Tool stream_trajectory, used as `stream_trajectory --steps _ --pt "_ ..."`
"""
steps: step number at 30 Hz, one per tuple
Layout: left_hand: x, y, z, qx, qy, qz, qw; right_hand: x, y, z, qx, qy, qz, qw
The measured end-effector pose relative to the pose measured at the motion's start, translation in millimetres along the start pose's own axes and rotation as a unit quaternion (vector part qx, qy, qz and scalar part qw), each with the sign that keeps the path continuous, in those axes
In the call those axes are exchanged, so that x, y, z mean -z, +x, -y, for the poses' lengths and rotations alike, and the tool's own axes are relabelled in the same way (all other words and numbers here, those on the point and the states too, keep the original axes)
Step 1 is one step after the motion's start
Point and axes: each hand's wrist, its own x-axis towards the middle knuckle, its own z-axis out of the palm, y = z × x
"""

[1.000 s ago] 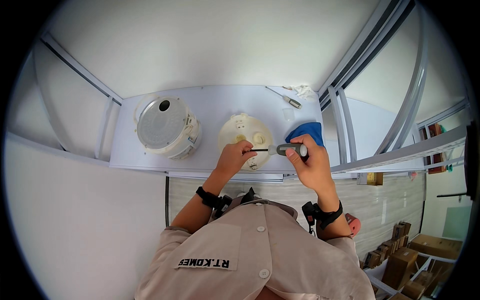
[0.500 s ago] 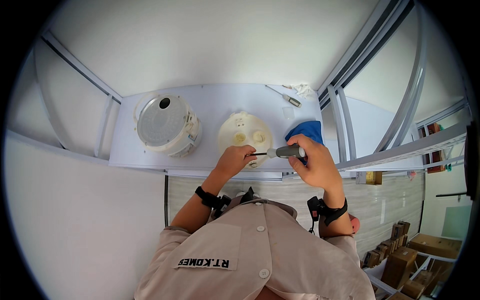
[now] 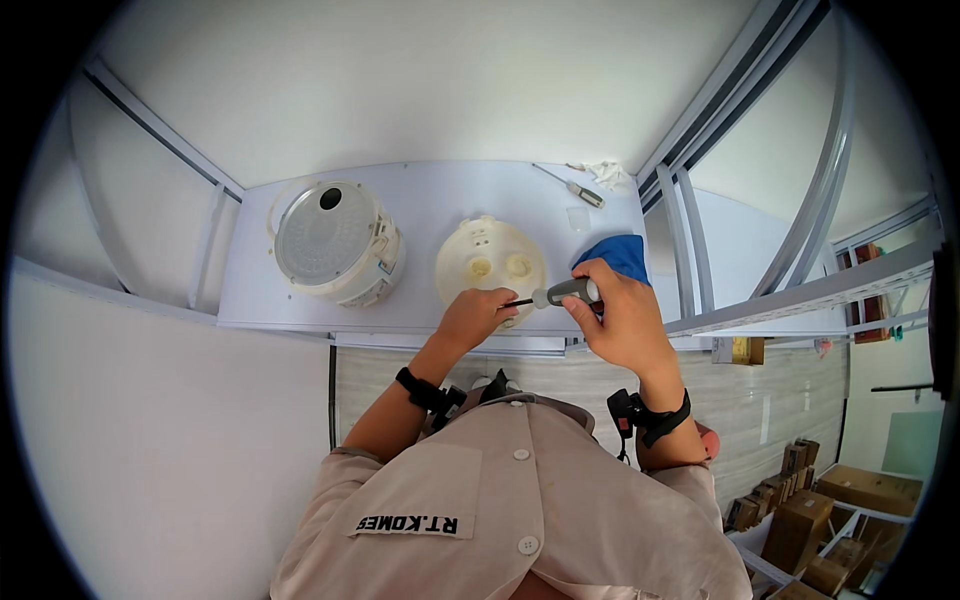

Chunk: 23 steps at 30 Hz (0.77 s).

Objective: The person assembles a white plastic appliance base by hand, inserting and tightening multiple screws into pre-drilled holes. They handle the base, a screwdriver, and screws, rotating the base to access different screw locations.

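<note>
My right hand is closed round the grey handle of a screwdriver, whose dark shaft points left. At the shaft's end my left hand pinches with its fingertips. The tip is hidden there, and whether a small part is also between those fingers cannot be made out. Both hands are over the near edge of a round cream plastic cover, which lies on the white table and has two round yellowish pieces on it. A blue cloth-like item lies just beyond my right hand.
On the left stands a white rice-cooker-like appliance with a grey lid and a dark round hole. A second screwdriver, white crumpled tissue and a small clear piece lie at the back right. Metal frame bars border the right side.
The screwdriver handle has swung slightly up and to the left, so the tool tilts more. My right hand's fingers have shifted on the handle. The left hand stays at the shaft's end.
</note>
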Motion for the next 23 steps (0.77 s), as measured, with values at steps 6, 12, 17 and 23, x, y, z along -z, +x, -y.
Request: stream_trajectory --steps 6,12,17,23 --pt "-4 -4 2 -0.002 -0.017 -0.007 1.0 -3 -3 1 -0.009 0.004 0.001 1.0" --pt "-3 -4 2 0.025 -0.031 0.023 0.999 -8 -2 3 -0.004 0.003 0.005 1.0" --pt "-2 -5 2 0.045 -0.04 0.028 0.998 -11 -2 2 0.0 0.013 0.007 1.0" --pt "-2 -6 3 0.065 -0.052 0.027 0.996 -8 -2 2 0.0 0.008 0.018 1.0"
